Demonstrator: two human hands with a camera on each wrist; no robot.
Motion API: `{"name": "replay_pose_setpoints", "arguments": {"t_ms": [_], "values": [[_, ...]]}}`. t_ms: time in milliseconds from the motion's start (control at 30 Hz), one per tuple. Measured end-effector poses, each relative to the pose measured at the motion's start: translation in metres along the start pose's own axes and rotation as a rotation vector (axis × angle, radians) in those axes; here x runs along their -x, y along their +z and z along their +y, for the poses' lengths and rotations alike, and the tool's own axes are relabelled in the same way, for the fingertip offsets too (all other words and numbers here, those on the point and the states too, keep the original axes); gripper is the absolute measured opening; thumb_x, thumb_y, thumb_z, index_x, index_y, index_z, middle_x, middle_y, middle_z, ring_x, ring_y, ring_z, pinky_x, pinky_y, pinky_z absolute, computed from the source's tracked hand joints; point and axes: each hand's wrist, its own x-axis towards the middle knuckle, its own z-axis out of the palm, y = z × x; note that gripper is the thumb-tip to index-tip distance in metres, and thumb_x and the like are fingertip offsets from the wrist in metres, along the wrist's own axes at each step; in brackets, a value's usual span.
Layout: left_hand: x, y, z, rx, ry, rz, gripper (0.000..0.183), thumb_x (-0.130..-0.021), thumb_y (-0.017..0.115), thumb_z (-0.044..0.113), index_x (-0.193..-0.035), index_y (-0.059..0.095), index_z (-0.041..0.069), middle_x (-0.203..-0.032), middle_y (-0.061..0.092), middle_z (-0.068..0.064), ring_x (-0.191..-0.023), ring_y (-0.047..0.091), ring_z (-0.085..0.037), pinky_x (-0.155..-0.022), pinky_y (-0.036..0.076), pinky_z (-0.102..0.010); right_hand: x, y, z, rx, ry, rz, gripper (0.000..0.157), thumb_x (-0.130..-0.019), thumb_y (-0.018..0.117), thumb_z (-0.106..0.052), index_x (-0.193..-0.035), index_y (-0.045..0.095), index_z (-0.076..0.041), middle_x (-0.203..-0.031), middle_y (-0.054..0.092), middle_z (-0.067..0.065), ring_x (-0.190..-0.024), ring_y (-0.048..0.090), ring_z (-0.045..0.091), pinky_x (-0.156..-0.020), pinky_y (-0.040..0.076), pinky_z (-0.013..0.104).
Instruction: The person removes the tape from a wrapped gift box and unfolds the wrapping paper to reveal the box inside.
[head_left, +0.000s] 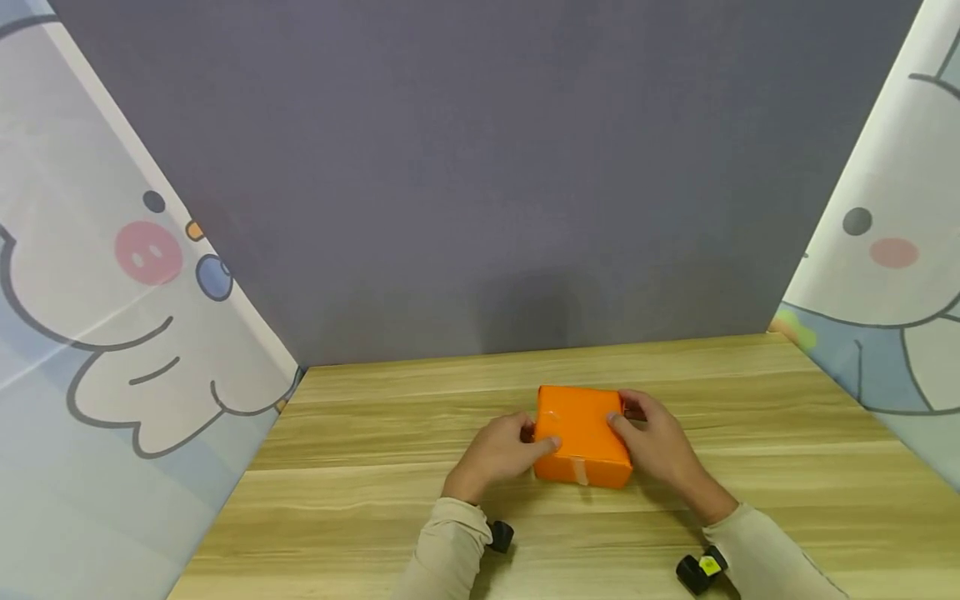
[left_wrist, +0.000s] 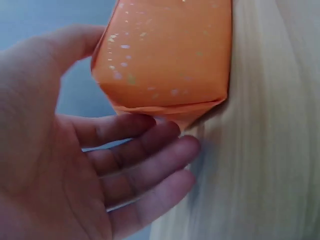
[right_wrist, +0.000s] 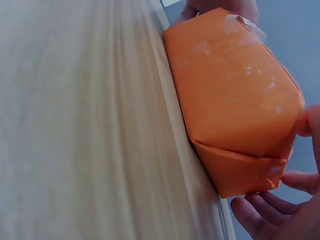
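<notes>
A box wrapped in shiny orange paper rests on the wooden table, with a strip of clear tape down its near side. My left hand holds its left end, the thumb on the top. In the left wrist view, the fingers are slightly bent at the folded paper end. From the other side, my right hand grips the right end, thumb over the top edge. The right wrist view shows fingertips against the folded end of the box; the underside is hidden.
The wood-grain table spreads around the box. A grey panel stands along its back edge. Cartoon-printed sheets flank it, one on the left and one on the right. Small black devices sit at both wrists.
</notes>
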Motion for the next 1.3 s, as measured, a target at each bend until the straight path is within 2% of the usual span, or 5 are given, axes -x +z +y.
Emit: {"name": "replay_pose_setpoints", "arguments": {"t_ms": [200,333,400,700,1300], "values": [[0.0,0.004,0.009,-0.165,0.037,0.094,0.052,-0.093,0.055,0.065,-0.11,0.067,0.018,-0.092,0.066,0.01,-0.079,0.061,-0.011,-0.067,0.05,-0.033,0.0,0.002,0.003,-0.021,-0.089,-0.022,0.055,-0.103,0.058,-0.027,-0.146,0.044,0.005,-0.139,0.051,0.027,-0.12,0.057,0.042,-0.094,0.051,0.052],[0.001,0.008,0.011,-0.175,0.046,0.164,0.054,-0.092,0.061,0.059,-0.128,0.063,0.019,-0.113,0.066,0.005,-0.094,0.065,-0.011,-0.077,0.052,-0.037,0.002,0.005,0.004,-0.017,-0.139,-0.017,0.047,-0.103,0.058,-0.021,-0.141,0.051,0.005,-0.139,0.05,0.029,-0.116,0.059,0.043,-0.087,0.055,0.048],[0.002,0.01,0.013,-0.182,0.065,0.199,0.051,-0.092,0.065,0.055,-0.13,0.063,0.02,-0.114,0.064,0.004,-0.091,0.063,-0.01,-0.075,0.051,-0.035,0.004,0.007,0.004,-0.012,-0.14,-0.012,0.044,-0.103,0.059,-0.02,-0.139,0.054,0.004,-0.139,0.05,0.029,-0.115,0.06,0.042,-0.086,0.055,0.047],[0.002,0.02,0.021,-0.263,0.137,0.393,0.033,-0.09,0.07,0.048,-0.107,0.07,0.02,-0.084,0.054,0.007,-0.059,0.046,-0.006,-0.053,0.038,-0.025,0.005,0.006,0.0,-0.007,-0.112,-0.02,0.042,-0.104,0.057,-0.024,-0.138,0.056,0.0,-0.14,0.05,0.027,-0.12,0.058,0.042,-0.093,0.051,0.052],[-0.002,0.025,0.029,-0.369,0.11,0.499,0.032,-0.085,0.076,0.054,-0.093,0.072,0.023,-0.077,0.054,0.009,-0.055,0.048,-0.007,-0.052,0.041,-0.027,0.005,0.006,-0.002,-0.03,-0.113,-0.009,0.041,-0.103,0.059,-0.021,-0.136,0.057,0.002,-0.139,0.05,0.028,-0.118,0.059,0.042,-0.09,0.053,0.05]]}}
